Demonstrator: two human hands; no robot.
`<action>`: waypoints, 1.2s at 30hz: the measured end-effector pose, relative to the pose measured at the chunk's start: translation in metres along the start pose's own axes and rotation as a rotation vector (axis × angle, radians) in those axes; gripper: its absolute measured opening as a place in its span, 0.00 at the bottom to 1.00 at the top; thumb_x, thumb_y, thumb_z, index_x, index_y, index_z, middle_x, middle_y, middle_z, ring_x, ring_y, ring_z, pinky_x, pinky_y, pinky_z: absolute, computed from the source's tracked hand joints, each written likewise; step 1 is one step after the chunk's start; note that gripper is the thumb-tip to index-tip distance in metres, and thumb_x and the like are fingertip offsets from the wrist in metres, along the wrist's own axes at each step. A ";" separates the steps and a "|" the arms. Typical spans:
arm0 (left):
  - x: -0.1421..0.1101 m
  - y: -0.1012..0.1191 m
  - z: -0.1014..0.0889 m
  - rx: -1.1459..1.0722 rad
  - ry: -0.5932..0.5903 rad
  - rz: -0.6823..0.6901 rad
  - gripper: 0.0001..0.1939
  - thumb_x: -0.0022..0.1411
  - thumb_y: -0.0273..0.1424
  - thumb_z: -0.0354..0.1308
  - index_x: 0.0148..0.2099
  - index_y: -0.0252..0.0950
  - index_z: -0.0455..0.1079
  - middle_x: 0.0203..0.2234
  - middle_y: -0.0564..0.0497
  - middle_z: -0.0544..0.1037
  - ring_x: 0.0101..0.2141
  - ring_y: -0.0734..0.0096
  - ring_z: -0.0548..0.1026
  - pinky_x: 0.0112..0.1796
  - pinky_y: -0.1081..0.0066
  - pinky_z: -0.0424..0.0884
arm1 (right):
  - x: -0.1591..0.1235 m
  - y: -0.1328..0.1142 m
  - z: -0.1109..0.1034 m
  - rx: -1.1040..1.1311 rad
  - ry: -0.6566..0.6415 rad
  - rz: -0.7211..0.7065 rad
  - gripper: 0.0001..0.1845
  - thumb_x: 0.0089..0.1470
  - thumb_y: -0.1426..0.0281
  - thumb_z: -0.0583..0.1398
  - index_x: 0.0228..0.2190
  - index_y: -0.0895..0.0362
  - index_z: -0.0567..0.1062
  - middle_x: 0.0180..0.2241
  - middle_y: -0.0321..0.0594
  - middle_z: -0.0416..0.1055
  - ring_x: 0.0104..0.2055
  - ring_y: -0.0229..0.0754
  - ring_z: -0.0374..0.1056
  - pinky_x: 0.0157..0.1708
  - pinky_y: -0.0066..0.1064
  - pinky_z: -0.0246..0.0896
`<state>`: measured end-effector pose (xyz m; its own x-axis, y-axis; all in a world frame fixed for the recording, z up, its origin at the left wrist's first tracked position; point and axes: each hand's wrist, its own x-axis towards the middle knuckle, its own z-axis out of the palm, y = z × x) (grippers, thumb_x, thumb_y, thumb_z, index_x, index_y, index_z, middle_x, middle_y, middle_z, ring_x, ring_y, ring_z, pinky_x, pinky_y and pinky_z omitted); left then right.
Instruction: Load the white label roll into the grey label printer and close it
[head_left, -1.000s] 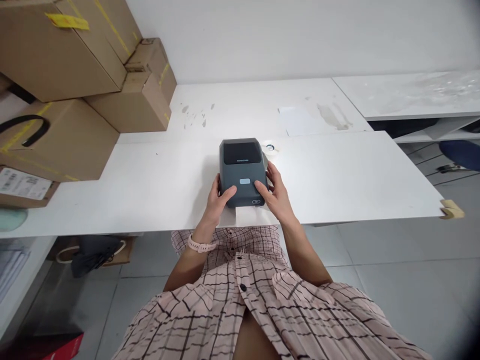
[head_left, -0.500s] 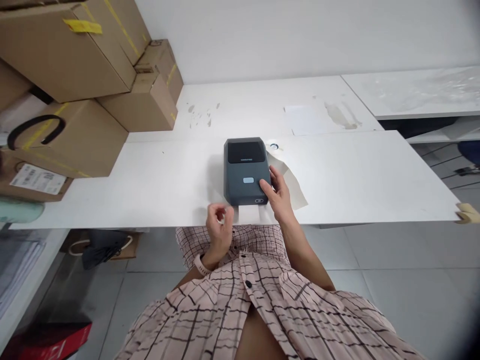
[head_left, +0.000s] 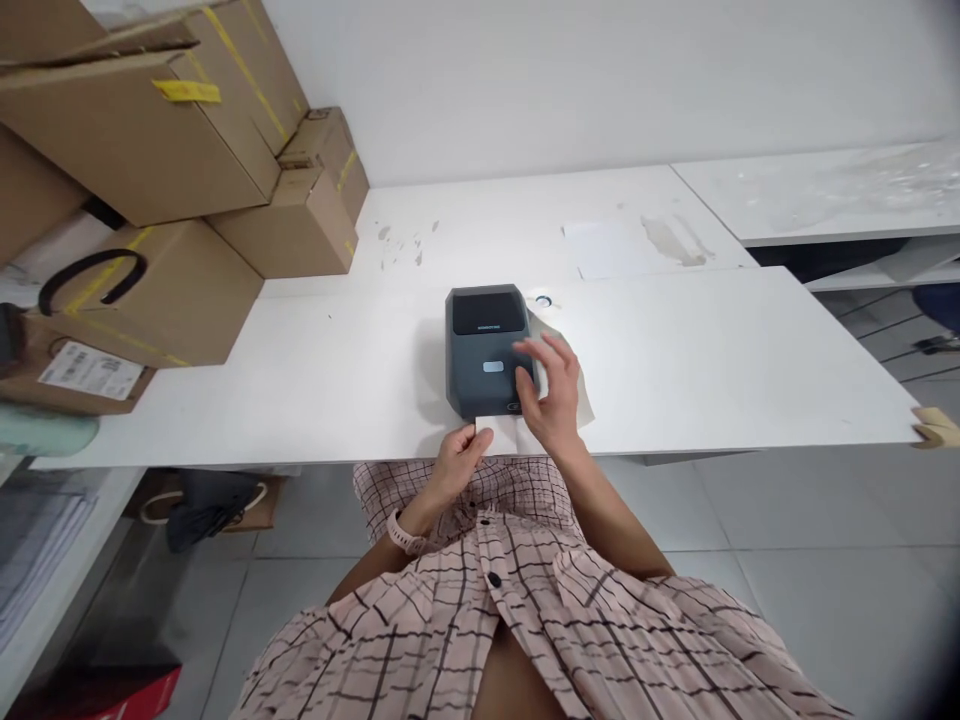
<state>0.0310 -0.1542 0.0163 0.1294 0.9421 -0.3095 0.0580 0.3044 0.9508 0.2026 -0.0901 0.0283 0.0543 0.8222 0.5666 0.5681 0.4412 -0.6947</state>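
While the left hand (head_left: 457, 464) pinches the white paper (head_left: 501, 434) at the tabletop (head_left: 697, 370) edge, the right hand (head_left: 553, 390), fingers apart and half-curled, sits over the dark printer (head_left: 478, 391) just beyond; contact unclear. Step looks like paper handling; next move likely calls for holding it straight.

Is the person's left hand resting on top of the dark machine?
No, the left hand is at the paper in front of the machine, pinching its left edge.
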 end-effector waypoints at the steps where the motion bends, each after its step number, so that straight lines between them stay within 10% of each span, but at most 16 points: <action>1: 0.000 -0.005 -0.005 0.049 -0.017 0.017 0.29 0.57 0.57 0.63 0.24 0.39 0.58 0.16 0.60 0.60 0.20 0.79 0.57 0.24 0.72 0.53 | 0.002 -0.003 -0.002 -0.055 -0.030 -0.116 0.23 0.70 0.68 0.54 0.64 0.46 0.65 0.51 0.43 0.81 0.68 0.53 0.64 0.68 0.59 0.57; 8: 0.002 -0.002 -0.040 0.135 0.298 0.176 0.21 0.68 0.51 0.55 0.34 0.39 0.70 0.23 0.55 0.69 0.25 0.73 0.67 0.28 0.72 0.64 | 0.009 -0.025 -0.003 -0.265 -0.070 -0.404 0.23 0.68 0.68 0.60 0.62 0.52 0.64 0.42 0.39 0.84 0.52 0.49 0.76 0.67 0.48 0.54; 11: 0.014 0.010 -0.042 0.173 0.391 0.316 0.20 0.70 0.49 0.55 0.54 0.40 0.73 0.49 0.45 0.80 0.47 0.63 0.78 0.44 0.67 0.74 | 0.015 -0.032 -0.001 -0.309 -0.124 -0.403 0.14 0.69 0.65 0.59 0.53 0.53 0.71 0.38 0.39 0.83 0.46 0.48 0.78 0.66 0.48 0.54; 15: 0.029 0.015 -0.031 0.104 0.216 0.361 0.36 0.71 0.51 0.55 0.74 0.44 0.55 0.75 0.44 0.57 0.72 0.54 0.59 0.66 0.58 0.65 | 0.007 -0.021 -0.003 -0.076 -0.146 -0.237 0.15 0.69 0.62 0.57 0.54 0.50 0.72 0.45 0.41 0.81 0.53 0.49 0.76 0.67 0.52 0.57; 22: 0.031 0.032 -0.025 0.017 0.179 0.454 0.37 0.73 0.52 0.49 0.77 0.46 0.50 0.77 0.49 0.52 0.75 0.54 0.52 0.71 0.59 0.59 | -0.014 0.004 -0.012 0.286 -0.089 0.219 0.36 0.69 0.45 0.48 0.72 0.42 0.55 0.75 0.41 0.52 0.77 0.53 0.49 0.73 0.54 0.52; 36: 0.174 0.114 -0.051 0.234 0.150 0.820 0.45 0.68 0.42 0.60 0.79 0.46 0.40 0.79 0.52 0.43 0.77 0.54 0.39 0.75 0.56 0.38 | 0.178 0.033 0.014 0.105 -0.137 -0.051 0.48 0.64 0.33 0.39 0.74 0.39 0.31 0.78 0.33 0.38 0.80 0.52 0.38 0.75 0.53 0.46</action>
<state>0.0093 0.0519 0.0716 0.0884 0.8649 0.4940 0.2079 -0.5011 0.8401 0.2192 0.0756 0.1003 -0.0883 0.8361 0.5415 0.4778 0.5125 -0.7134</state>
